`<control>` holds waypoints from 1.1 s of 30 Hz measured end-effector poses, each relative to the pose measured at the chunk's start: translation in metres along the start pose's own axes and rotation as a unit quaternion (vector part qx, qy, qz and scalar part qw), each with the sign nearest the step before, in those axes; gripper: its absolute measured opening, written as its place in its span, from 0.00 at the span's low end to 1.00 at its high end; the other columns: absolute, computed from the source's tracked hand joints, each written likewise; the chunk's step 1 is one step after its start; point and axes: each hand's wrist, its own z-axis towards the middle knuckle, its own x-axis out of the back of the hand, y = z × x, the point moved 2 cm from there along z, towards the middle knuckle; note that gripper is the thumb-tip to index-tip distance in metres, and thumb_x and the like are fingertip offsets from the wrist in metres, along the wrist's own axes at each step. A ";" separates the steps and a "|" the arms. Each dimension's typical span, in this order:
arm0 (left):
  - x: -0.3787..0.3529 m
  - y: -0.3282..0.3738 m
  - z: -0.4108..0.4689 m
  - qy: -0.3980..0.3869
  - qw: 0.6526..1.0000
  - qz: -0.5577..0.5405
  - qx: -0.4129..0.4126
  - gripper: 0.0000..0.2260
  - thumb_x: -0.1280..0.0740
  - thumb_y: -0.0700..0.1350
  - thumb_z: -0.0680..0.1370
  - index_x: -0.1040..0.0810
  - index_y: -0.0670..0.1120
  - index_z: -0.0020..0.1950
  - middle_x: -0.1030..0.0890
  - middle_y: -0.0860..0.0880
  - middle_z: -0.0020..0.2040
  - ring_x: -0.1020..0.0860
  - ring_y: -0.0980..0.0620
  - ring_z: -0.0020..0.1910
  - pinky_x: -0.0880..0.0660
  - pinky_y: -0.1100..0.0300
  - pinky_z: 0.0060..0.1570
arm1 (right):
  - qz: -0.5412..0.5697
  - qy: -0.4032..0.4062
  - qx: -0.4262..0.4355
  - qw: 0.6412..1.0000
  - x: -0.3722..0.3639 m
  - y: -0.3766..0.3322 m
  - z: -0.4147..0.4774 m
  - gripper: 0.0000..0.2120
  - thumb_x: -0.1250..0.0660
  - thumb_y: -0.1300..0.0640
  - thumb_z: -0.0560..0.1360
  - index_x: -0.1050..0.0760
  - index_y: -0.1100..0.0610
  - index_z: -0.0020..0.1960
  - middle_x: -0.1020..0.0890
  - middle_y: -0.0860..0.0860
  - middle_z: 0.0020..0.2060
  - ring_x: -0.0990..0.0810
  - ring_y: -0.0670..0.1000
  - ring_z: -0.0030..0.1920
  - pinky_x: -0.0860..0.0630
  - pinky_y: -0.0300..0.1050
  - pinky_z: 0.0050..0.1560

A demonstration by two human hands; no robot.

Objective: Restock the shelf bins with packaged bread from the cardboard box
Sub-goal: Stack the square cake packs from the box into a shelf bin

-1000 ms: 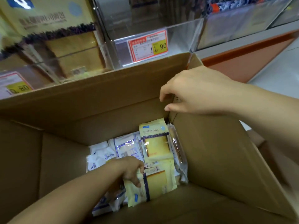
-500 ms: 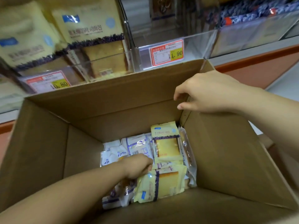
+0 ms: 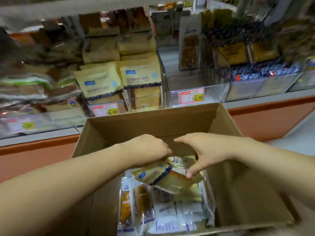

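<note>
Bread pack (image 3: 170,179) is hanging inside the box (image 3: 153,123), above other packs (image 3: 170,215). Left hand (image 3: 150,150) is gripping its far-left edge; right hand (image 3: 206,150), fingers spread wide, is touching its right side. Bins (image 3: 213,97) are standing beyond the box.

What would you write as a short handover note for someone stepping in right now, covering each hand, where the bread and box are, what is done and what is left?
Left hand: grips the yellow bread packs at their upper end, above the other packets in the cardboard box.
Right hand: open, fingertips touching the packs' right side.
Done: the shelf bin behind the box already holds matching yellow packs.
Left: carry the held packs up to the shelf, probably to that bin, then shelve the white packets lying in the box.
</note>
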 end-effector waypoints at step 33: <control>0.033 -0.011 -0.133 0.352 0.507 -0.761 0.202 0.36 0.30 0.56 0.68 0.42 0.63 0.73 0.21 0.55 0.61 0.21 0.51 0.59 0.25 0.46 0.58 | 0.534 0.260 -0.008 0.804 0.087 -0.098 0.006 0.21 0.24 0.52 0.67 0.24 0.52 0.58 0.15 0.51 0.48 0.16 0.52 0.48 0.20 0.55 0.54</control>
